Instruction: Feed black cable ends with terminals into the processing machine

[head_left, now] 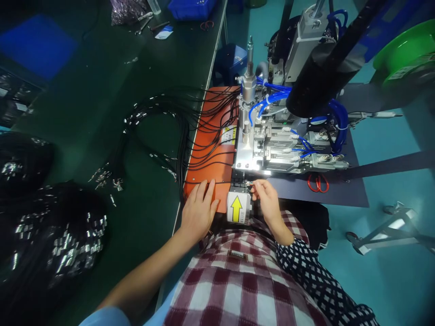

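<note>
My left hand point(199, 208) lies with its fingers stretched out on the orange plate point(207, 170), the fingertips touching a thin black cable point(222, 182). That cable runs across the plate to the front edge of a metal machine point(246, 147). Beside the machine, my right hand point(268, 201) pinches the cable's end, where thin wires show between thumb and fingers. Between my hands sits a white label with a yellow arrow point(237, 209). Several more black cables point(212, 156) stretch over the plate into the machine, their tails looping onto the dark table.
Bundled cables with shiny ends point(68, 226) are heaped on the dark table point(146, 231) at left. Red-handled scissors point(318, 183) lie right of the machine. A black cylinder point(312, 86) hangs over it. A green reel point(408, 54) stands at the upper right.
</note>
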A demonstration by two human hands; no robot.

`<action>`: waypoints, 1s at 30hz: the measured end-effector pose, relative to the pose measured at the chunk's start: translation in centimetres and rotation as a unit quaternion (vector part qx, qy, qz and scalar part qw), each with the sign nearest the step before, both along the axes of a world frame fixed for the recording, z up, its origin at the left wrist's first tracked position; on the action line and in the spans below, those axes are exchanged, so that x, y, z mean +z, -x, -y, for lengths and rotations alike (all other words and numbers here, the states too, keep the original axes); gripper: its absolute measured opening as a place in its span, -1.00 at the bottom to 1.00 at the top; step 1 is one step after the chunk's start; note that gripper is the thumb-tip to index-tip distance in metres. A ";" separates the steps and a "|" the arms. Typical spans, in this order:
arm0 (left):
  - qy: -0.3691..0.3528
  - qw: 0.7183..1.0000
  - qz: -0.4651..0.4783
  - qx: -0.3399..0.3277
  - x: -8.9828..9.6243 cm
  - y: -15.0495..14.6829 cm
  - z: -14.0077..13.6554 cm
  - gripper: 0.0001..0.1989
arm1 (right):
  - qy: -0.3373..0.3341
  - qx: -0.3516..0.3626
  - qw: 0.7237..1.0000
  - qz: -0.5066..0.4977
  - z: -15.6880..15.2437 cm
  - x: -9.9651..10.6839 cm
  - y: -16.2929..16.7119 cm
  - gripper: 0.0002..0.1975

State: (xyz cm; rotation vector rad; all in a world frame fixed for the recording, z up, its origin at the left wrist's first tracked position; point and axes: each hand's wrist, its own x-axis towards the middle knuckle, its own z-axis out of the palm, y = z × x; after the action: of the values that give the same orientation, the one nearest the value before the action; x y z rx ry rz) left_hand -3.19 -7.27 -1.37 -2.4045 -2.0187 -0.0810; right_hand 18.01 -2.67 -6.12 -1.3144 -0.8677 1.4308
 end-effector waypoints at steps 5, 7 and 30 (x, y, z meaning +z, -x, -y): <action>-0.017 1.000 0.019 -0.001 -0.2 0.0 0.1 -0.47 | -0.001 -0.012 1.000 -0.011 -0.7 0.1 1.0 -0.70; -0.017 0.999 0.030 -0.002 -0.3 0.1 0.0 -0.47 | -0.003 -0.017 1.000 -0.017 -0.8 0.2 1.3 -0.71; -0.030 0.997 0.072 -0.012 -1.0 0.3 -1.4 -0.49 | -0.003 -0.078 0.997 0.010 1.3 -1.0 -3.0 -0.67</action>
State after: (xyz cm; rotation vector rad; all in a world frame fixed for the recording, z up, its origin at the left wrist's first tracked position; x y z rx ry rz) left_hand -3.54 -5.85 -2.39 -2.4532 -2.0116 -0.3189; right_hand 20.96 -4.02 -7.09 -1.3641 -0.7641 1.2950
